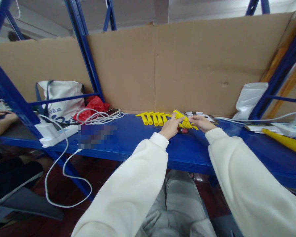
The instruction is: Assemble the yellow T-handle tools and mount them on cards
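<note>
Both hands are over the blue shelf, on a yellow T-shaped squeegee [179, 115] with a greyish strip along its top edge. My left hand [170, 126] has its fingers closed round the near side of it. At the right end, my right hand [201, 123] pinches the edge strip with fingertips together. Several matching yellow squeegees [150, 119] stand in a row to the left of my left hand. More yellow pieces [186, 124] lie beneath and between my hands, partly hidden. A small dark red object [183, 130] rests just in front of them.
On the left are a power strip [61, 135], coiled white cable [98, 117], a red plastic bag [95, 104] and a cloth bag [64, 98]. Cardboard [187, 65] closes the back. A yellow length [286, 142] lies at right. Another person's arm [2, 123] shows far left.
</note>
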Action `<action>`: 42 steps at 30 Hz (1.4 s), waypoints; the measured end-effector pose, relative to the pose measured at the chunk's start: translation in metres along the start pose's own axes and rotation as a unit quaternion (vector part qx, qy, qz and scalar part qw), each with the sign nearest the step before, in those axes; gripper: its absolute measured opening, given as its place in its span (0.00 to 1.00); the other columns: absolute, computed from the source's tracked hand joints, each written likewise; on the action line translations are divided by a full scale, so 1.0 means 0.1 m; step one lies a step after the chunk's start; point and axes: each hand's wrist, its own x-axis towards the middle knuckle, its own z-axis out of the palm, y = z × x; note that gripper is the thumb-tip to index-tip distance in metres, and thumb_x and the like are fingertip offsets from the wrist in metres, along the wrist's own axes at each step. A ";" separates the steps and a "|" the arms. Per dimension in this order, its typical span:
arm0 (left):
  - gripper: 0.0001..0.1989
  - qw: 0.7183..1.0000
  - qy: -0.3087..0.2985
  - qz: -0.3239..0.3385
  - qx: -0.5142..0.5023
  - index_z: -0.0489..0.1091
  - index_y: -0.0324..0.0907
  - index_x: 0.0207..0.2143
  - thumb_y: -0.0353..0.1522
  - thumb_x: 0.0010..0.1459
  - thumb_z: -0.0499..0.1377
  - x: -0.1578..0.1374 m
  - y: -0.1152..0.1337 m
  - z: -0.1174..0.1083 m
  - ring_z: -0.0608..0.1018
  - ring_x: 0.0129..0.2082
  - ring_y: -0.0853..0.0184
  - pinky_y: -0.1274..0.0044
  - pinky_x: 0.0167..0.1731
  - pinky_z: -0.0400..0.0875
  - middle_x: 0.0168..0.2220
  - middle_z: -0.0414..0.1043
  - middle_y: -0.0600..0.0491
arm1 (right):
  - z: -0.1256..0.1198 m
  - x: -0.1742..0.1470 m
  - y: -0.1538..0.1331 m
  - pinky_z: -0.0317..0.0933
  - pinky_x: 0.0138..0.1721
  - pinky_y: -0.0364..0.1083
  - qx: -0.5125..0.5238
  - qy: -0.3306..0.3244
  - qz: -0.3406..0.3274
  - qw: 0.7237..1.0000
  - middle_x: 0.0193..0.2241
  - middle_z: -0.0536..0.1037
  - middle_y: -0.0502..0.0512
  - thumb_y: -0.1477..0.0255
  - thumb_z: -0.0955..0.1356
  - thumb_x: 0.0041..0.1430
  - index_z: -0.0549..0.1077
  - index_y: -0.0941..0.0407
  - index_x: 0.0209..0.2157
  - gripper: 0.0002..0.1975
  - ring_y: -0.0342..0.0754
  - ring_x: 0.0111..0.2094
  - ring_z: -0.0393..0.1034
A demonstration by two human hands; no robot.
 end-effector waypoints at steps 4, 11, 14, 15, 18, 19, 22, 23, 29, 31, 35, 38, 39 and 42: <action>0.36 0.999 0.011 -0.014 -0.050 0.68 0.52 0.65 0.17 0.57 0.55 0.02 -0.03 0.01 0.74 0.62 0.51 0.59 0.62 0.67 0.71 0.57 0.44 | -0.11 0.06 0.05 0.69 0.42 0.49 -0.052 0.021 -0.024 0.998 0.31 0.81 0.57 0.56 0.74 0.52 0.80 0.56 0.31 0.16 0.53 0.40 0.76; 0.39 0.989 0.058 0.014 -0.136 0.67 0.44 0.66 0.16 0.52 0.55 0.17 -0.16 0.11 0.65 0.69 0.57 0.62 0.68 0.59 0.68 0.65 0.44 | -0.34 0.06 0.20 0.65 0.53 0.59 -0.399 0.154 0.069 0.901 0.44 0.81 0.63 0.73 0.68 0.54 0.83 0.55 0.36 0.11 0.61 0.51 0.73; 0.39 0.984 0.058 0.049 -0.162 0.68 0.44 0.65 0.16 0.51 0.54 0.21 -0.20 0.17 0.66 0.69 0.58 0.62 0.69 0.57 0.67 0.67 0.47 | -0.38 0.00 0.21 0.62 0.55 0.66 -0.456 0.163 0.113 0.867 0.51 0.78 0.65 0.75 0.68 0.53 0.84 0.52 0.40 0.15 0.67 0.57 0.68; 0.39 0.982 0.054 0.061 -0.169 0.69 0.44 0.64 0.16 0.50 0.54 0.22 -0.21 0.18 0.66 0.69 0.58 0.63 0.70 0.56 0.67 0.67 0.47 | -0.39 -0.01 0.21 0.61 0.55 0.68 -0.466 0.160 0.119 0.862 0.52 0.77 0.66 0.75 0.68 0.53 0.84 0.51 0.41 0.15 0.68 0.58 0.66; 0.39 0.977 0.043 0.087 -0.187 0.69 0.43 0.64 0.16 0.50 0.55 0.24 -0.23 0.22 0.67 0.68 0.59 0.64 0.70 0.55 0.66 0.68 0.47 | -0.41 -0.04 0.19 0.59 0.56 0.69 -0.482 0.152 0.135 0.852 0.53 0.77 0.66 0.77 0.68 0.54 0.84 0.50 0.43 0.17 0.69 0.60 0.64; 0.38 0.976 0.042 0.092 -0.193 0.69 0.43 0.64 0.16 0.50 0.55 0.24 -0.24 0.23 0.67 0.68 0.59 0.64 0.71 0.55 0.66 0.68 0.47 | -0.42 -0.05 0.19 0.59 0.56 0.69 -0.486 0.153 0.139 0.849 0.53 0.76 0.66 0.77 0.68 0.54 0.83 0.50 0.44 0.17 0.69 0.60 0.64; 0.38 0.972 0.051 0.099 -0.208 0.68 0.45 0.65 0.16 0.51 0.55 0.27 -0.29 0.26 0.67 0.68 0.58 0.62 0.71 0.54 0.66 0.68 0.48 | -0.42 -0.07 0.17 0.59 0.56 0.68 -0.501 0.160 0.150 0.837 0.53 0.76 0.64 0.75 0.68 0.56 0.84 0.48 0.43 0.16 0.67 0.60 0.63; 0.38 0.970 0.056 0.102 -0.211 0.69 0.44 0.64 0.16 0.51 0.55 0.29 -0.30 0.27 0.68 0.68 0.58 0.62 0.70 0.55 0.66 0.68 0.48 | -0.41 -0.08 0.17 0.59 0.56 0.68 -0.507 0.161 0.156 0.833 0.52 0.77 0.63 0.75 0.67 0.57 0.84 0.48 0.42 0.16 0.67 0.60 0.64; 0.39 0.966 0.069 0.125 -0.217 0.70 0.42 0.63 0.15 0.48 0.54 0.32 -0.36 0.33 0.70 0.66 0.58 0.63 0.70 0.57 0.64 0.70 0.48 | -0.38 -0.10 0.17 0.57 0.56 0.67 -0.510 0.156 0.183 0.826 0.50 0.77 0.65 0.72 0.66 0.59 0.83 0.49 0.40 0.14 0.65 0.58 0.65; 0.39 0.966 0.067 0.123 -0.218 0.70 0.42 0.63 0.16 0.47 0.54 0.32 -0.35 0.33 0.70 0.66 0.57 0.63 0.70 0.57 0.64 0.70 0.48 | -0.38 -0.10 0.18 0.58 0.55 0.67 -0.506 0.155 0.178 0.830 0.48 0.77 0.65 0.72 0.67 0.58 0.83 0.50 0.38 0.12 0.65 0.57 0.66; 0.39 0.965 0.063 0.118 -0.227 0.70 0.41 0.63 0.15 0.47 0.54 0.30 -0.33 0.32 0.69 0.67 0.57 0.62 0.70 0.56 0.65 0.70 0.47 | -0.41 -0.08 0.20 0.58 0.54 0.68 -0.503 0.154 0.164 0.834 0.46 0.78 0.65 0.73 0.69 0.55 0.82 0.51 0.35 0.09 0.66 0.56 0.67; 0.40 0.962 0.063 0.118 -0.239 0.71 0.42 0.62 0.15 0.46 0.53 0.29 -0.32 0.30 0.69 0.67 0.58 0.62 0.70 0.55 0.65 0.70 0.47 | -0.41 -0.08 0.22 0.57 0.54 0.67 -0.504 0.157 0.168 0.832 0.47 0.78 0.65 0.74 0.68 0.55 0.81 0.53 0.34 0.08 0.66 0.56 0.67; 0.40 0.961 0.063 0.117 -0.243 0.71 0.42 0.62 0.15 0.46 0.53 0.29 -0.31 0.30 0.69 0.67 0.58 0.62 0.70 0.55 0.64 0.70 0.47 | -0.40 -0.08 0.22 0.57 0.54 0.67 -0.506 0.160 0.169 0.831 0.47 0.78 0.66 0.74 0.68 0.55 0.80 0.53 0.33 0.07 0.66 0.55 0.67; 0.40 0.959 0.064 0.114 -0.253 0.72 0.42 0.62 0.14 0.46 0.53 0.27 -0.30 0.28 0.70 0.67 0.58 0.62 0.71 0.55 0.64 0.70 0.47 | -0.40 -0.08 0.23 0.58 0.53 0.66 -0.509 0.171 0.170 0.826 0.45 0.78 0.66 0.74 0.67 0.57 0.79 0.55 0.33 0.07 0.65 0.54 0.69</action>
